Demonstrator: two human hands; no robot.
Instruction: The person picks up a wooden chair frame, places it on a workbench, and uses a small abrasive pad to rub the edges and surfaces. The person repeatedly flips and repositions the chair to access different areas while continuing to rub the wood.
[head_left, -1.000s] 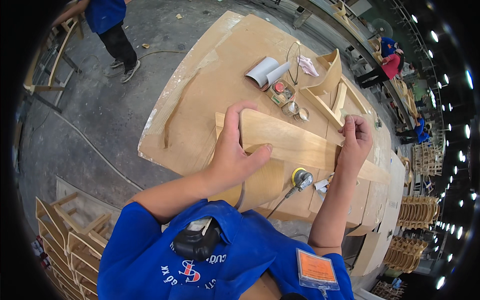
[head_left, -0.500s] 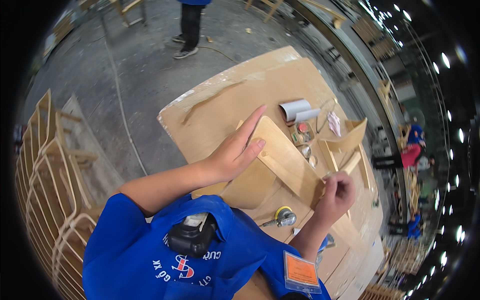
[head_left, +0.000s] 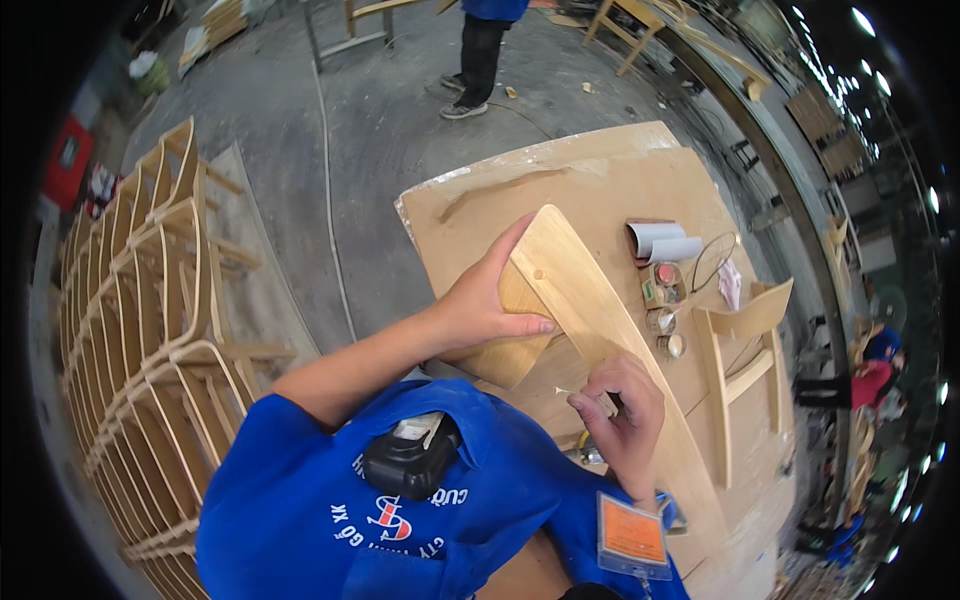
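Observation:
A long, pale curved wooden board [head_left: 590, 305] with a rounded end and a small round plug lies tilted across in front of me. My left hand [head_left: 497, 298] grips its near edge by the rounded end, thumb stretched along the wood and the other fingers partly hidden behind it. Close to the board's lower edge, my right hand [head_left: 622, 415] is closed, thumb and fingers pinched together. A tiny pale bit shows at its fingertips, too small to name. Below that hand a sander [head_left: 588, 452] is mostly covered by my arm and shirt.
Under the work is a board-topped table [head_left: 610, 190]. On it lie grey rolled sheets [head_left: 662, 245], a small box with a red item [head_left: 663, 284], jars [head_left: 668, 346], a pale cloth [head_left: 730, 286] and a wooden frame [head_left: 745, 372]. Stacked chair frames [head_left: 150, 350] stand left; a person [head_left: 480, 60] stands beyond.
The board has turned steeper, and its rounded end is higher. My left hand now wraps its edge instead of lying along it. The right hand has moved nearer to me, off the far end.

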